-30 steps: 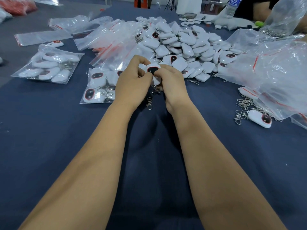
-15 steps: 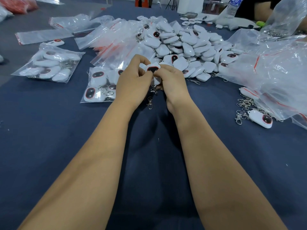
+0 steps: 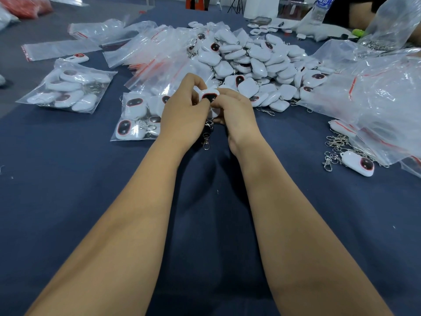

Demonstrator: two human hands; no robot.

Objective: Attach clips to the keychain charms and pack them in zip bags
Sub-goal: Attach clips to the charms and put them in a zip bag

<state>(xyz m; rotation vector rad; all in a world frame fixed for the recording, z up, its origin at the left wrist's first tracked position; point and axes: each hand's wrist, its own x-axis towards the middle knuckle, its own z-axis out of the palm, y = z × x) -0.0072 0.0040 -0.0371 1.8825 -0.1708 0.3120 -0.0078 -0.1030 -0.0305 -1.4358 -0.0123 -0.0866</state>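
Note:
Both hands meet over the blue cloth in front of a big heap of white charms (image 3: 257, 65). My left hand (image 3: 182, 115) and my right hand (image 3: 237, 112) pinch one white charm (image 3: 210, 96) with a dark, red-rimmed face between their fingertips. A metal clip (image 3: 206, 139) dangles below the charm, between the two wrists. A filled zip bag (image 3: 134, 119) of charms lies just left of my left hand. Another filled zip bag (image 3: 68, 87) lies further left.
Empty zip bags with red strips (image 3: 157, 55) are piled behind my hands. Large clear bags (image 3: 376, 96) lie at the right, with loose clips (image 3: 335, 147) and a lone charm (image 3: 358, 164) in front of them. Another person's arm (image 3: 362, 12) is at the far right.
Both hands have stayed together on the charm, with only small finger shifts. The clip hangs a little lower between the wrists.

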